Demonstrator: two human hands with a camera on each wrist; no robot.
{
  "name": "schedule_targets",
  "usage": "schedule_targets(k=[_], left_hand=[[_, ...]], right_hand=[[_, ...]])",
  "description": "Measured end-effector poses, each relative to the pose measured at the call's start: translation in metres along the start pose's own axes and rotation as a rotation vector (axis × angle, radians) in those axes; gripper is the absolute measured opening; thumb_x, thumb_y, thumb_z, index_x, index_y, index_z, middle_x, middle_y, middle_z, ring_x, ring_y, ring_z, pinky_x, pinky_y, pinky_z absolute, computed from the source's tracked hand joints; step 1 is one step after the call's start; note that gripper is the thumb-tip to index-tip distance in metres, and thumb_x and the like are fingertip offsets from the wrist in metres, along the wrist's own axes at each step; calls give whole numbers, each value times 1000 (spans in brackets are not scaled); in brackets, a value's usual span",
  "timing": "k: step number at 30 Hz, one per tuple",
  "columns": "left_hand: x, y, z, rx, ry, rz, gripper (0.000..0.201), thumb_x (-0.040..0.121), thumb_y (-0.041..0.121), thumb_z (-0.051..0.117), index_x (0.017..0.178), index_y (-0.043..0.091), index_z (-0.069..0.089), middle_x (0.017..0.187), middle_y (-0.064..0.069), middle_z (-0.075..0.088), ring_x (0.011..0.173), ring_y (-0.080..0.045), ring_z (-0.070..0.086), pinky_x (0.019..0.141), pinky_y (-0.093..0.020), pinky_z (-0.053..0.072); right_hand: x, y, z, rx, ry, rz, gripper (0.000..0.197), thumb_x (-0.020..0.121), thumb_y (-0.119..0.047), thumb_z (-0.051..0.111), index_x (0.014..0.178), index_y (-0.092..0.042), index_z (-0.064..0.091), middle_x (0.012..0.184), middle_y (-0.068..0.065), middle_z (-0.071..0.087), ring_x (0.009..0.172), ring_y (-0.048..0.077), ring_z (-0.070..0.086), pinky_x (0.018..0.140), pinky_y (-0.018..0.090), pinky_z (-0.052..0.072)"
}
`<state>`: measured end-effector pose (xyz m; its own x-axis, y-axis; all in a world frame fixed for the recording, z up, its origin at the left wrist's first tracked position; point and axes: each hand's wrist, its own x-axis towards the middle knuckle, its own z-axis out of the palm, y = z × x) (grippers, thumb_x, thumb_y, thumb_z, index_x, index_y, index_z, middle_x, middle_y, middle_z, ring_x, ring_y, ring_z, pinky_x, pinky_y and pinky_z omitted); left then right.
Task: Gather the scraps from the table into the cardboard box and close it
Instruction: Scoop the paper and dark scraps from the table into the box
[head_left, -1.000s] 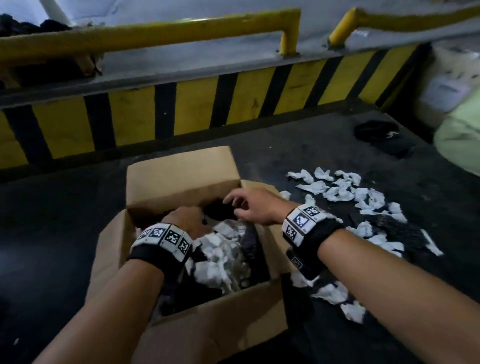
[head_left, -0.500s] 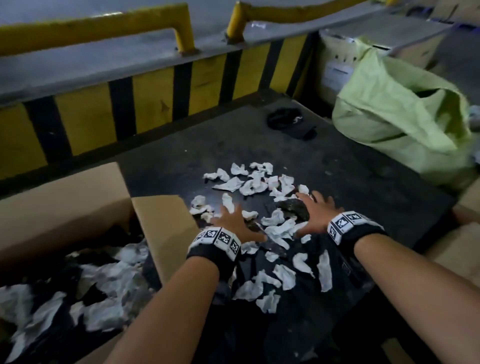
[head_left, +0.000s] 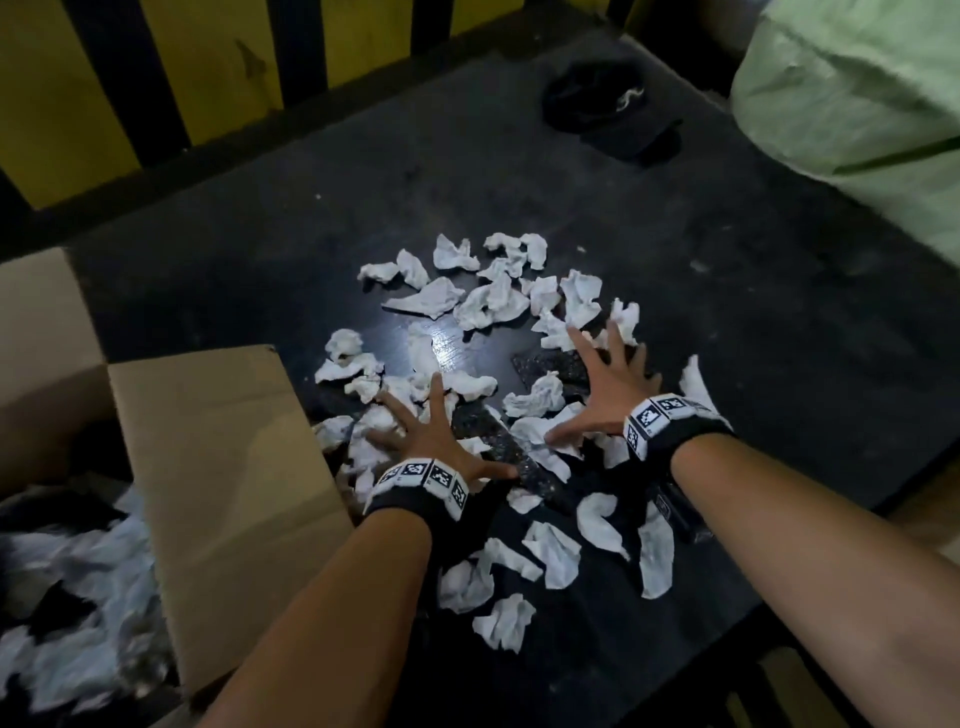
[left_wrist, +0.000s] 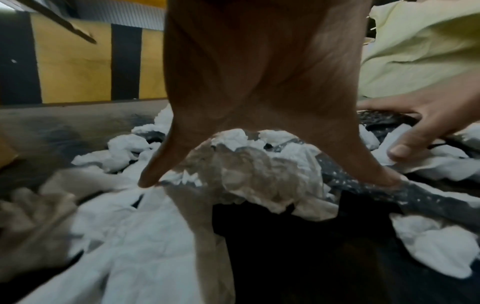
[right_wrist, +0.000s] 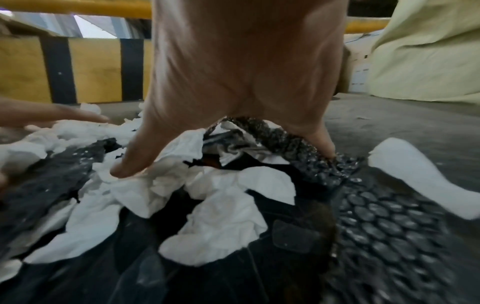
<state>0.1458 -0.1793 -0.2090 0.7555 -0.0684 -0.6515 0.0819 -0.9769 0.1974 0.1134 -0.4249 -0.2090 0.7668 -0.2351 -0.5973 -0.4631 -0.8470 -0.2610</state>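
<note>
Both hands, left hand (head_left: 434, 434) and right hand (head_left: 605, 387), fingers spread flat on scraps (head_left: 488, 301); risk: loose pieces near tabletop (head_left: 260, 249) front edge swept off.

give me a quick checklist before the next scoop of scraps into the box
1. Both hands free: ok. The left hand and right hand lie spread, fingers straight, on the pile.
2. Scraps between the hands: ok. White paper scraps and dark speckled pieces lie between them.
3. Cardboard box open: ok. Its flap stands up beside the left hand, so lift the load over it.
4. Room in the box: cannot tell. Scraps already lie inside; its depth is out of view.
5. Stragglers: not ok. Scraps near the table edge sit behind the wrists, outside the scoop.
</note>
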Motion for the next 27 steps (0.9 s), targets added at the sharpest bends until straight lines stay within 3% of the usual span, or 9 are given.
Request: schedule_targets(k=[5, 8, 11, 15, 17, 20, 22, 25, 27], left_hand=[[7, 9, 12, 21, 64, 64, 155, 36, 77, 85, 144, 57, -26, 157, -10, -39, 143, -55, -23, 108, -79, 16], [7, 10, 20, 58, 81, 103, 143, 43, 75, 84, 149, 54, -9, 163, -8, -23, 145, -53, -20, 111, -74, 15], [7, 15, 21, 26, 154, 221, 112, 53, 62, 88, 145, 44, 26, 162, -7, 6, 146, -49, 0, 114, -68, 21], [16, 20, 22, -34, 171, 349, 73, 70, 38, 86, 131, 30, 48, 144, -9, 30, 127, -38, 29, 108, -52, 39], [18, 22, 23, -33, 137, 389, 53, 78, 24, 79, 124, 23, 52, 138, -10, 36, 122, -39, 35, 105, -46, 41], [21, 23, 23, -26, 114, 431, 48, 81, 9, 72, 125, 18, 52, 131, -13, 46, 114, -40, 47, 97, -42, 43], [21, 25, 20, -49, 112, 469, 48, 80, 6, 71, 124, 16, 53, 123, -17, 53, 110, -40, 54, 94, -42, 47], [13, 31, 7, -96, 125, 511, 41, 80, 8, 69, 118, 15, 54, 114, -19, 56, 103, -38, 58, 91, -40, 51], [6, 38, -10, -105, 153, 545, 39, 81, 9, 70, 117, 12, 55, 107, -19, 58, 98, -36, 59, 86, -39, 51]], right_hand=[[14, -15, 9, -105, -6, -50, 158, 27, -84, 79, 145, -53, -23, 162, 3, -29, 146, 52, -15, 112, 75, 5], [13, -19, 12, -152, 44, -84, 146, 33, -82, 78, 151, -44, -1, 163, 5, -2, 144, 49, 6, 112, 68, 18], [11, -23, 15, -139, 119, -167, 120, 43, -75, 78, 144, -39, 24, 145, 4, 24, 127, 37, 27, 103, 56, 40], [13, -26, 18, 22, 110, -212, 88, 57, -55, 82, 133, -35, 41, 123, 1, 34, 114, 29, 32, 93, 45, 48], [11, -28, 21, 55, 87, -215, 82, 62, -48, 83, 133, -31, 46, 118, -1, 38, 112, 27, 38, 93, 41, 47], [5, -35, 26, 106, 111, -209, 69, 68, -34, 83, 130, -23, 55, 114, 1, 49, 111, 27, 51, 94, 38, 47], [-1, -41, 27, 153, 100, -190, 61, 70, -26, 83, 126, -21, 60, 115, 4, 58, 112, 27, 56, 97, 39, 48], [-12, -48, 18, 256, 142, -180, 44, 62, -22, 82, 104, -26, 68, 100, 1, 69, 96, 23, 67, 87, 39, 56], [-21, -52, 3, 344, 202, -185, 40, 63, -17, 83, 100, -26, 71, 96, -5, 73, 89, 17, 68, 82, 34, 56]])
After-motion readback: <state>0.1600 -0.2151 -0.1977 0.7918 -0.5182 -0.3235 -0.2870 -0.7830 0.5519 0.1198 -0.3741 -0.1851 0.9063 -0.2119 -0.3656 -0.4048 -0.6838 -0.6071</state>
